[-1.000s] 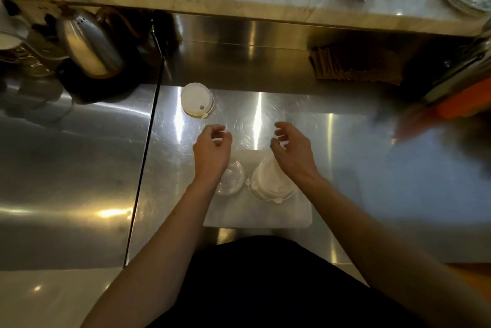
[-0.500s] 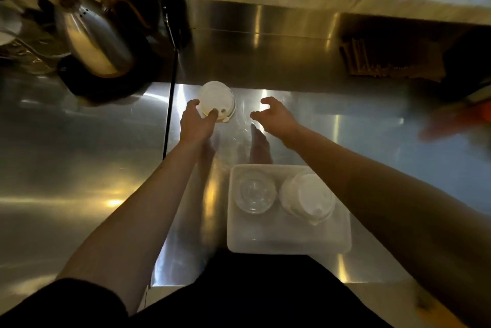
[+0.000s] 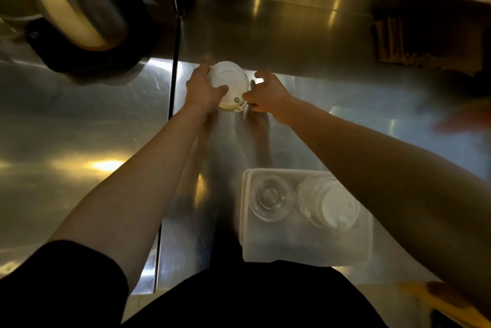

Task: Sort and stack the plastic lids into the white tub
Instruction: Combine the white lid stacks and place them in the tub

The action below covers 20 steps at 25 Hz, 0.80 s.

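- Well to the left of the fingers and farther from the person, a steel kettle [image 3: 71, 0] sits on a dark base. A dark seam [image 3: 171, 93] runs down the tabletop [image 3: 79, 128] just left of the left hand.
- The left hand [image 3: 202, 91] reaches to the far edge of the tabletop. Its fingers [image 3: 205, 69] curl round the left side of the loose white lids [image 3: 229, 80], and the thumb lies over their near face, a firm hold.
- The loose white lids sit between the two sets of fingers, low over the tabletop. I cannot tell whether they rest on it or are just clear of it.
- The right hand [image 3: 269, 95] meets them from the other side. Its fingers [image 3: 248, 95] are bent and appear to pinch the near-right rim, and they hold nothing else.
- Well back from the fingers, toward the person and to the right, the white tub [image 3: 305, 248] lies partly under the right forearm. Clear lids [image 3: 271, 198] stand in its left part, and a white stack [image 3: 336, 208] stands just beside them, so the two kinds are kept apart.
- Far right of the fingers, a brown bundle [image 3: 398, 43] stands against the back wall, too dark to name.
- The sorting looks nearly done, since the loose white lids are the only ones seen outside the tub. What is likely left is to carry them back and seat them on the white stack, which looks slightly fanned and may need squaring.
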Each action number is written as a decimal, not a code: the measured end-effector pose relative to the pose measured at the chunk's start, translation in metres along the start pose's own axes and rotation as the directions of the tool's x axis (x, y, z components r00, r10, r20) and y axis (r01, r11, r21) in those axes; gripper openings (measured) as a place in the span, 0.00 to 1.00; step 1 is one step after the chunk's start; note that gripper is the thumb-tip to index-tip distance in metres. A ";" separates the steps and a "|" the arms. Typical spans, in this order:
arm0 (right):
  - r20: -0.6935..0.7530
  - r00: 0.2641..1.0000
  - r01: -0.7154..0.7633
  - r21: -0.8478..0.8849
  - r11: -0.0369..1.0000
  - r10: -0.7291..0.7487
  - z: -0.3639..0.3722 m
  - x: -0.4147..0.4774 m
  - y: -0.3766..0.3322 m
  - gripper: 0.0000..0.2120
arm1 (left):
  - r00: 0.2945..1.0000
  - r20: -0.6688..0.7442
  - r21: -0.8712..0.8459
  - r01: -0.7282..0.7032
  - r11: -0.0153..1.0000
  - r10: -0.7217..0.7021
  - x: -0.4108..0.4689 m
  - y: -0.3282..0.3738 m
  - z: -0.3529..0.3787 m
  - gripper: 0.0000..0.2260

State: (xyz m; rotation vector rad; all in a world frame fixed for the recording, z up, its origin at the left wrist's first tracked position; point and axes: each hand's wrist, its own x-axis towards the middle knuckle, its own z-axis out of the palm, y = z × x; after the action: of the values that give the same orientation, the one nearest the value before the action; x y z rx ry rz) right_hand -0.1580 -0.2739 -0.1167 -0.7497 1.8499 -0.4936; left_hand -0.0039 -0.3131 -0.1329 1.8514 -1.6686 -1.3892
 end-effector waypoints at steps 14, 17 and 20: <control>0.120 0.992 -0.079 0.367 0.927 0.037 -0.010 -0.029 0.021 0.18 | 0.990 0.076 -0.444 0.140 0.885 -0.118 -0.047 0.013 0.005 0.24; 0.128 0.988 0.017 0.460 0.888 -0.085 -0.022 -0.058 0.016 0.16 | 0.993 0.077 -0.546 0.113 0.830 -0.084 -0.079 0.025 0.000 0.23; 0.064 0.983 0.126 0.442 0.888 -0.171 -0.039 -0.092 0.021 0.19 | 0.998 0.062 -0.585 0.056 0.809 -0.024 -0.114 0.034 0.002 0.23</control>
State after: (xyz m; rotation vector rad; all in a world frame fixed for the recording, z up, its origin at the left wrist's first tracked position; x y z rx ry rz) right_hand -0.1748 -0.1954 -0.0533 -0.5959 1.5142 -0.9196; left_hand -0.0106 -0.2220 -0.0567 1.4956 -1.0359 -1.7334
